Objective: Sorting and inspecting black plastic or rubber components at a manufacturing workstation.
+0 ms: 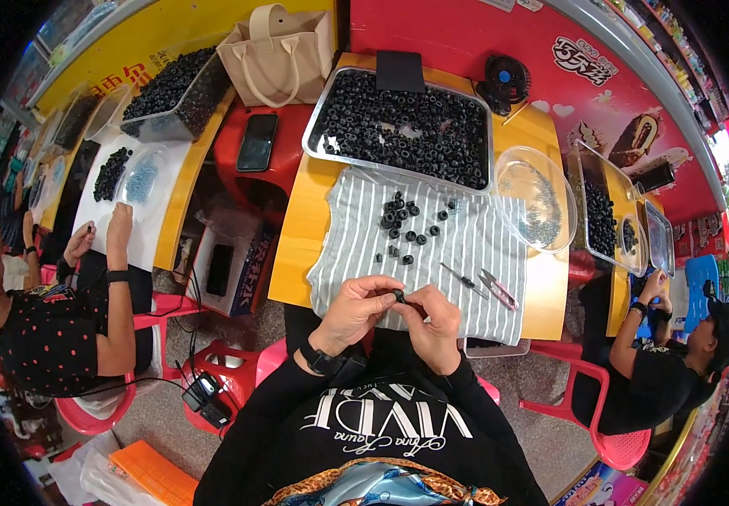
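Above the near edge of a grey-and-white striped cloth [339, 240], my left hand [353, 312] and my right hand [434, 327] meet fingertip to fingertip. Pinched between them is a small black ring-shaped part [399, 296]; the fingers cover some of it. Just beyond, several loose black ring-shaped parts [395, 215] lie scattered on the cloth. Right of my hands rest a thin dark pointed tool [463, 279] and small snips [499, 291] with pinkish handles.
A metal tray [310, 126] heaped with black parts stands at the back of the yellow table [293, 261]. Right of it, a clear round bowl [508, 223] holds tiny grey pieces. A small black fan [504, 83] stands behind. People sit at tables on both sides.
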A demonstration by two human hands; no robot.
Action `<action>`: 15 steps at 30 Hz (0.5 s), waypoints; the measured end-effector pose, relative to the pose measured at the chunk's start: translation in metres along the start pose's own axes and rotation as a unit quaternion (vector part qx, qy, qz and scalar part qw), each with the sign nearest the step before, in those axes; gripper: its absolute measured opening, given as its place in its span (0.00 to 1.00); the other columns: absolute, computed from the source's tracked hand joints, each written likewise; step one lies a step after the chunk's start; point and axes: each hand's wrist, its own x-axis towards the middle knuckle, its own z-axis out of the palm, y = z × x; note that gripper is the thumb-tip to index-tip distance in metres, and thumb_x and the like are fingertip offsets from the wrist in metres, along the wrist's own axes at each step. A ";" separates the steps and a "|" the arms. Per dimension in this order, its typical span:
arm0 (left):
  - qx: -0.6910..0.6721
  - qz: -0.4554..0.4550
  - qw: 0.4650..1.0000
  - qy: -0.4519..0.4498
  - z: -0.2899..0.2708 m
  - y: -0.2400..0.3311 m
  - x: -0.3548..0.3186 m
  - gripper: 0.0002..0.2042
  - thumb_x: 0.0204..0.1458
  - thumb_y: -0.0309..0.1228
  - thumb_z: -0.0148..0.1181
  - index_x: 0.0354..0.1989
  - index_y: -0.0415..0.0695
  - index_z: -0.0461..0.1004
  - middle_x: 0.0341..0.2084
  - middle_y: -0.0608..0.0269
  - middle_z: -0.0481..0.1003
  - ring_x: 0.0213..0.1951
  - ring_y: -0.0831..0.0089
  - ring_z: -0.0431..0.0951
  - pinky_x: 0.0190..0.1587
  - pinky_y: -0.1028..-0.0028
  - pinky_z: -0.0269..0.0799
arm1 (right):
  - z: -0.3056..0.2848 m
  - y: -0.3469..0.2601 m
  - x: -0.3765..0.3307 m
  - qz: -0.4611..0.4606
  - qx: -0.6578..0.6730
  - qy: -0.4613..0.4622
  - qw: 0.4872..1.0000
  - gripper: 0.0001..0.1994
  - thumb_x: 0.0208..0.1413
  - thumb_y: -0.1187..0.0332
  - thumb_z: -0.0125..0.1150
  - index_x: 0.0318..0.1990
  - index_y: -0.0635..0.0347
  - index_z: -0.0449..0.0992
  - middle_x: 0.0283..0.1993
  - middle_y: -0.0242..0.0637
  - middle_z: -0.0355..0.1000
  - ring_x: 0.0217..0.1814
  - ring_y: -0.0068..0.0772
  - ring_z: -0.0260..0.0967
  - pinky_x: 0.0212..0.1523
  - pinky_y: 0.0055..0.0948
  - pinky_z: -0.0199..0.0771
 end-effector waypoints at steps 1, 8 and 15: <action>0.000 -0.001 1.000 -0.002 0.001 0.001 0.000 0.11 0.55 0.17 0.56 0.46 0.35 0.75 0.36 0.63 0.77 0.37 0.79 0.77 0.39 0.83 0.73 | 0.002 0.000 0.000 0.000 -0.001 0.001 1.000 0.08 0.43 0.81 0.68 0.30 0.65 0.73 0.25 0.39 0.68 0.23 0.33 0.67 0.23 0.26 0.65; 0.021 0.000 1.000 -0.012 0.002 0.006 0.002 0.11 0.53 0.16 0.57 0.44 0.33 0.76 0.37 0.63 0.75 0.37 0.78 0.76 0.39 0.82 0.73 | 0.002 0.004 -0.001 0.046 0.077 0.002 0.996 0.08 0.43 0.79 0.69 0.29 0.65 0.74 0.25 0.36 0.69 0.25 0.26 0.67 0.25 0.23 0.65; 0.010 0.009 0.999 -0.045 -0.001 0.007 0.004 0.09 0.51 0.16 0.59 0.41 0.33 0.78 0.37 0.62 0.73 0.37 0.75 0.75 0.39 0.81 0.73 | -0.002 0.016 0.004 0.044 0.118 -0.033 0.991 0.09 0.41 0.77 0.71 0.27 0.65 0.74 0.24 0.34 0.70 0.25 0.23 0.66 0.26 0.21 0.64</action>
